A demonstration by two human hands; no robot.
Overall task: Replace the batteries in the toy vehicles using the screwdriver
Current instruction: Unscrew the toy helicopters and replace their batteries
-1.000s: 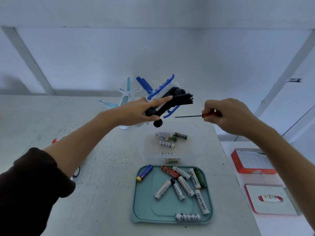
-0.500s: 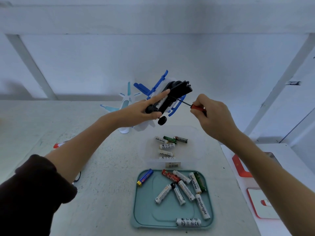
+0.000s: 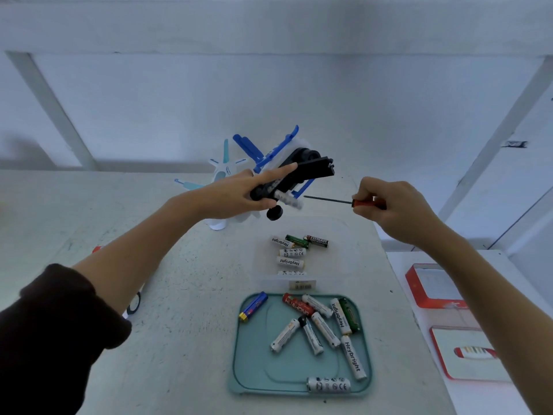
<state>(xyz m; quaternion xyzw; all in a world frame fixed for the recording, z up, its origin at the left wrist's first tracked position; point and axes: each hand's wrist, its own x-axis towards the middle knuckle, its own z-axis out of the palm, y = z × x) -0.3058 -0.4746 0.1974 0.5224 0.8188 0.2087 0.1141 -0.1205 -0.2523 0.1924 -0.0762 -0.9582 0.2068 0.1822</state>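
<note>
My left hand point(image 3: 239, 194) grips a blue, white and black toy vehicle point(image 3: 294, 170) in the air above the table, its black underside turned toward me. A white battery point(image 3: 288, 200) sticks out blurred below the toy's underside. To the right, my right hand point(image 3: 392, 209) holds a red-handled screwdriver point(image 3: 338, 201), whose thin shaft points left with its tip a short way from the toy. A teal tray point(image 3: 250, 360) near me carries several loose batteries point(image 3: 317, 327). Behind it, a clear box point(image 3: 338, 253) contains several more batteries point(image 3: 291, 253).
A light blue and white toy plane point(image 3: 223, 175) stands on the table behind my left hand. Two red-rimmed cases point(image 3: 431, 287) lie on a lower surface at right. Scissors point(image 3: 134, 304) peek out under my left forearm. The table's right edge runs close to the tray.
The screwdriver tip was at the toy's underside half a second ago; it has drawn back to the right. A white battery now shows slipping out below the toy.
</note>
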